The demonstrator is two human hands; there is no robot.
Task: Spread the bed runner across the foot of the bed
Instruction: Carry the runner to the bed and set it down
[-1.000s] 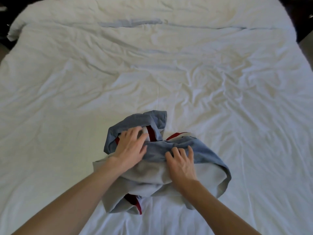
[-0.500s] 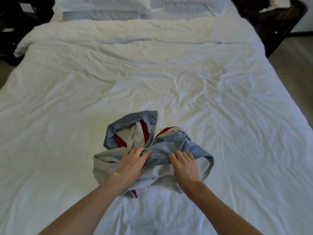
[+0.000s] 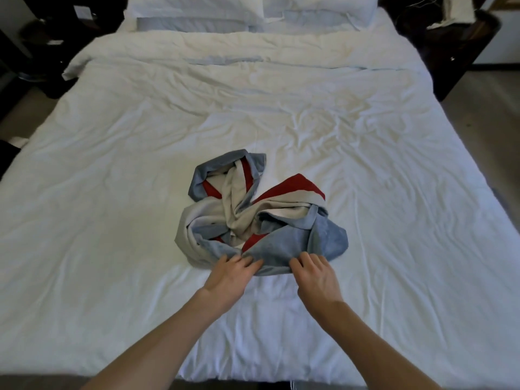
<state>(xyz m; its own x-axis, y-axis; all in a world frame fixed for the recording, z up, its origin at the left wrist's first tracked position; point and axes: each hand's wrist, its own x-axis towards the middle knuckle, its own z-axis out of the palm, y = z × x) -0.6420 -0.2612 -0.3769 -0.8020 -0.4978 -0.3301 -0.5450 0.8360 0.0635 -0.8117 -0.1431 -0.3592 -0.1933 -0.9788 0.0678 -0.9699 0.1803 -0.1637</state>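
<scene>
The bed runner (image 3: 261, 215), blue, grey and red, lies crumpled in a heap on the white duvet (image 3: 112, 192), a little toward the foot of the bed. My left hand (image 3: 229, 275) and my right hand (image 3: 316, 273) are side by side at the heap's near blue edge. Their fingers curl into the fabric there and pinch it. The fingertips are hidden in the folds.
White pillows (image 3: 197, 7) lie at the head of the bed. Dark nightstands stand at the back left (image 3: 50, 52) and back right (image 3: 450, 46). Floor shows along the right side (image 3: 495, 122). The bed's foot edge (image 3: 253, 375) is close below my arms.
The view has pulled back and risen, showing the whole bed. Both hands slid from the top of the heap to its near edge, and the runner has loosened, showing more red.
</scene>
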